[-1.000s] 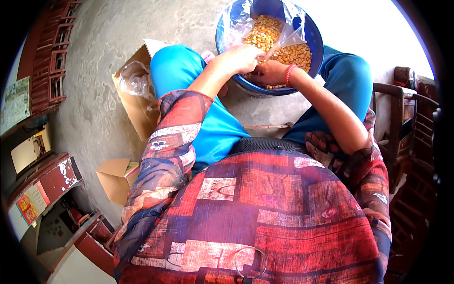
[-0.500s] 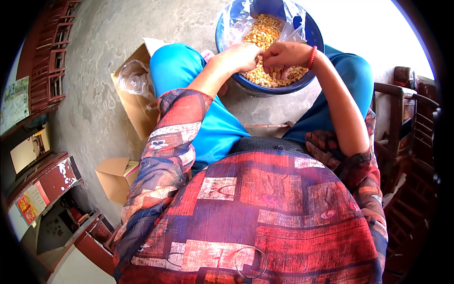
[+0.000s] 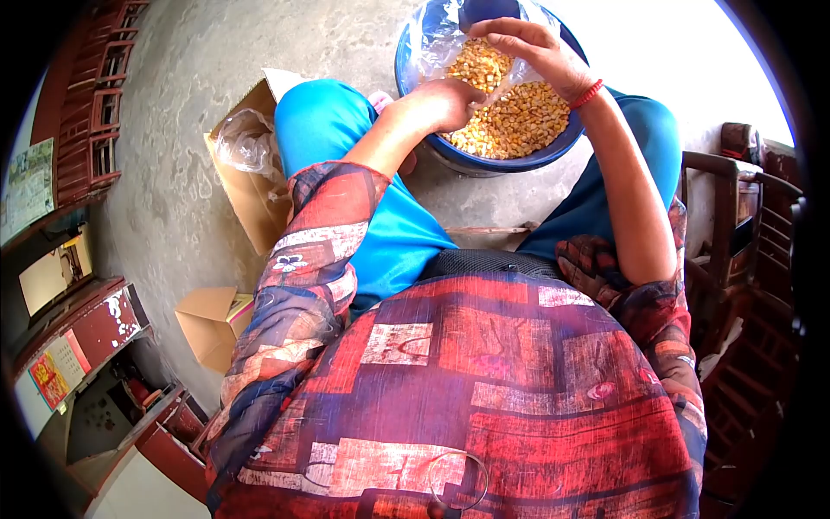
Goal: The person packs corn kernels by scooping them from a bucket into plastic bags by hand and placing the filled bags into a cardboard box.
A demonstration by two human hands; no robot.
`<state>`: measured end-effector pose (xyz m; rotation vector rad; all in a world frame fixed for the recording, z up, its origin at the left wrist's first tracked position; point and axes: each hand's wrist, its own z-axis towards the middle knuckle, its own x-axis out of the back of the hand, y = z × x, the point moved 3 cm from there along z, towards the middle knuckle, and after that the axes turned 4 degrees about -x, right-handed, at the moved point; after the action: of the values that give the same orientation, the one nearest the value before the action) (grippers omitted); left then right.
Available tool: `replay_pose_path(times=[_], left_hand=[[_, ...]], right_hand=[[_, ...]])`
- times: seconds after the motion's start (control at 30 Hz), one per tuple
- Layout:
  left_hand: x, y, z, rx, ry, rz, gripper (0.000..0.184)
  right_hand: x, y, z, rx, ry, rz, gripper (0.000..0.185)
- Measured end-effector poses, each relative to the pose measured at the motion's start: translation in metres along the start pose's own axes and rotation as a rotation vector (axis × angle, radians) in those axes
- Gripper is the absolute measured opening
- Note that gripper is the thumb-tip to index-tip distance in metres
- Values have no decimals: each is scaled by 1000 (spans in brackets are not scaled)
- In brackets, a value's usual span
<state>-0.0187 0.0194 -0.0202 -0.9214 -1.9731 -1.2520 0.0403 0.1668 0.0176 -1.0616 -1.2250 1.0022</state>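
Observation:
Between my knees stands a blue tub point(image 3: 566, 143) with loose yellow corn kernels point(image 3: 510, 125) in its near part. A clear plastic bag point(image 3: 430, 52), also with kernels in it, lies at the far left side of the tub. My left hand point(image 3: 441, 104) is closed at the near edge of the bag, where film runs up to its fingers; the fingertips are partly hidden. Above the bag's right side is my right hand point(image 3: 545, 56), fingers stretched out to the left and thumb apart. A red bead bracelet point(image 3: 588, 93) circles that wrist.
On the concrete floor point(image 3: 190, 78) to the left stands an open cardboard box point(image 3: 242, 195) with clear plastic inside. A smaller carton point(image 3: 207, 324) sits nearer. A dark wooden chair point(image 3: 735, 208) is on the right. A thin stick point(image 3: 493, 230) lies under my legs.
My right hand has moved up and away from my left hand, and its fingers have opened out. More of the kernels and the bag now shows. My left hand has barely moved.

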Motion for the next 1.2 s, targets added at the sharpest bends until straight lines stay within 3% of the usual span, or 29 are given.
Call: replay_pose_path(times=[0.07, 0.1, 0.17, 0.23, 0.3, 0.37, 0.4, 0.43, 0.5, 0.53, 0.67, 0.73, 0.83, 0.97, 1.07, 1.17, 1.2], left_hand=[[0, 0, -1, -1, 4, -38, 29], [1, 1, -2, -4, 7, -76, 29], [7, 6, -4, -19, -21, -28, 30], [4, 3, -1, -36, -49, 20, 32], [-6, -6, 6, -113, 69, -1, 34], [-3, -2, 4, -78, 65, 7, 34], [-3, -3, 4, -69, 35, 19, 35], [-3, -2, 5, -60, 6, 31, 35], [-2, -1, 5, -48, 22, 33, 35], [-2, -2, 4, -33, 34, 34, 35], [-1, -2, 3, -41, 55, -13, 33], [-1, -3, 5, -63, 47, -2, 31], [-1, -4, 4, -116, 67, 22, 25], [-3, -4, 4, -96, 58, 35, 24], [-3, -5, 5, -103, 97, 37, 22], [-4, -6, 6, 13, -18, 156, 23], [-5, -6, 5, 48, -26, 127, 25]], right_hand=[[7, 11, -3, -201, -98, 263, 30], [6, 1, -7, -202, -98, 263, 30], [-14, -16, -20, -377, -444, 66, 25], [-36, 5, -26, -589, -612, -126, 27], [-49, 24, -29, -547, -620, -582, 28], [-63, 50, -29, -210, -512, -905, 28], [-71, 51, -27, -230, -538, -818, 29], [-77, 45, -29, -100, -456, -686, 30], [-85, 36, -32, -260, -496, -747, 34], [-92, 57, -30, -167, -505, -666, 33], [-93, 57, -23, -204, -624, -508, 30], [-81, 40, -23, -588, -732, -384, 25], [-66, 38, -25, -650, -582, -282, 19], [-54, 29, -25, -714, -596, -78, 18], [-45, 20, -24, -700, -594, -20, 19], [-34, 7, -21, -651, -545, 33, 20], [-27, 4, -17, -525, -399, 91, 22]])
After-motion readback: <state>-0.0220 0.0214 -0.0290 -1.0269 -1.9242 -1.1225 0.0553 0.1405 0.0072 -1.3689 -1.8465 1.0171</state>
